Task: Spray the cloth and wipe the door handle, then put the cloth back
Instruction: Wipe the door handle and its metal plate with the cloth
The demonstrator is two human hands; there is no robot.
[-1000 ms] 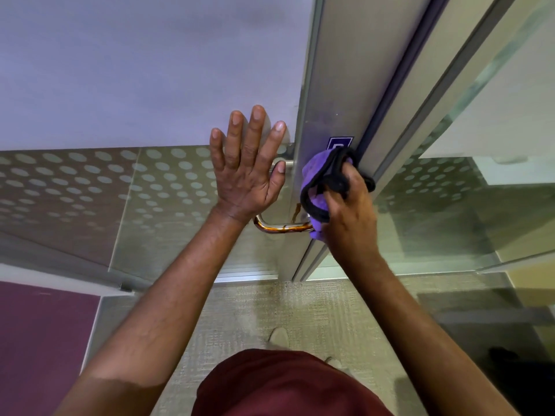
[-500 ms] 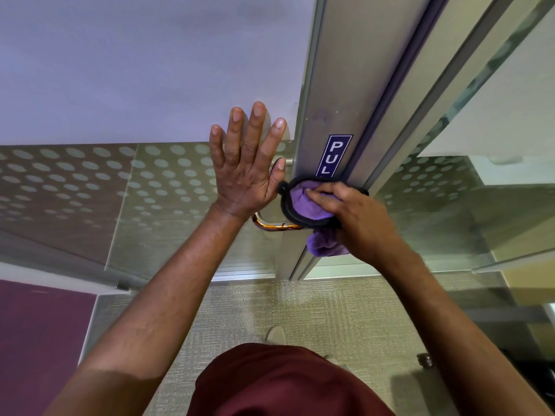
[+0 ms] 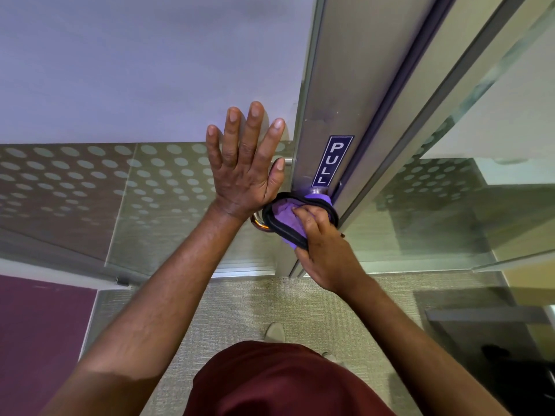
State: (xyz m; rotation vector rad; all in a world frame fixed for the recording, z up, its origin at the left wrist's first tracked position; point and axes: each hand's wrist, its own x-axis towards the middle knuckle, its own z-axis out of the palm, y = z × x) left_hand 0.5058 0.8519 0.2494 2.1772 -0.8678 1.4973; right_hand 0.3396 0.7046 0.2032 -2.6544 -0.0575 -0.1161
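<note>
A purple cloth with a black edge (image 3: 285, 216) is wrapped over the metal door handle (image 3: 257, 223), of which only a short curved, shiny piece shows at the cloth's left. My right hand (image 3: 326, 253) grips the cloth and presses it onto the handle, just below the blue PULL sign (image 3: 332, 160) on the aluminium door frame (image 3: 318, 94). My left hand (image 3: 244, 172) lies flat with its fingers spread against the dotted glass door (image 3: 90, 181), left of the handle. No spray bottle is in view.
A glass panel (image 3: 450, 205) runs along the right of the frame. Beige carpet (image 3: 255, 307) covers the floor below, with a purple area (image 3: 39, 331) at the lower left. My shoe tip (image 3: 274, 331) and dark red clothing (image 3: 279, 382) show at the bottom.
My right hand has slid the cloth down from beside the PULL sign onto the handle, uncovering the sign. My left hand has stayed flat on the glass.
</note>
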